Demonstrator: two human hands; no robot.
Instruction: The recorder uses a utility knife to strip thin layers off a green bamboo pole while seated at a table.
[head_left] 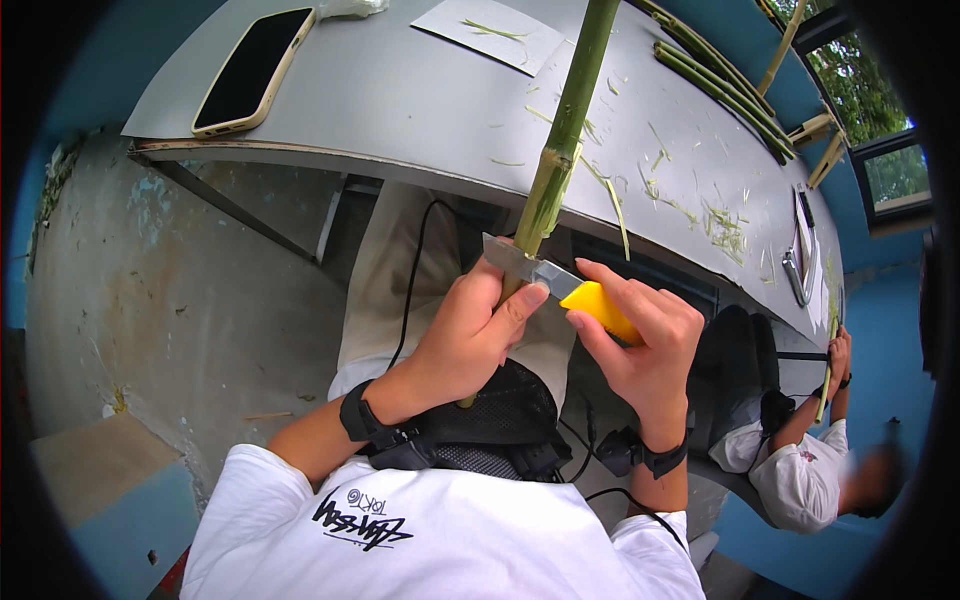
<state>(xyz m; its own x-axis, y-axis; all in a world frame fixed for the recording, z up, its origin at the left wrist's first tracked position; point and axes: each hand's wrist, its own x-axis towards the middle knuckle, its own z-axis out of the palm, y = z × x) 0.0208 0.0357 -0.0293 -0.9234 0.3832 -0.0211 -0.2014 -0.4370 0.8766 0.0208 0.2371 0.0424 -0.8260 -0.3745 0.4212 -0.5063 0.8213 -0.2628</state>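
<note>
Left hand (455, 338) wraps round a long, jointed green bamboo stalk (575, 110) just below a pale, shaved stretch, its thumb up against a knife with a bright yellow handle (599, 306) and a broad grey metal blade; the right hand (645, 340) grips that handle between thumb and fingers, so both hands are occupied. Blade and stalk cross at a slant by the left thumb. The stalk's long axis runs from a lower end beneath the left hand, away from the body and leaning rightward, over the near edge of the grey table (380, 105). The left hand is the nearer, being on the stalk; the right stands just to the right, meeting it only through the blade. Most of the stalk lies ahead of both hands; whether it touches the table's edge, I cannot tell. Near the table's left corner lies a black-screened phone in a cream case (255, 72), then a white sheet (500, 56) toward the far edge, thin green shavings (724, 226) right of the stalk, and slim green stalks (715, 88) bundled along the far right edge.
</note>
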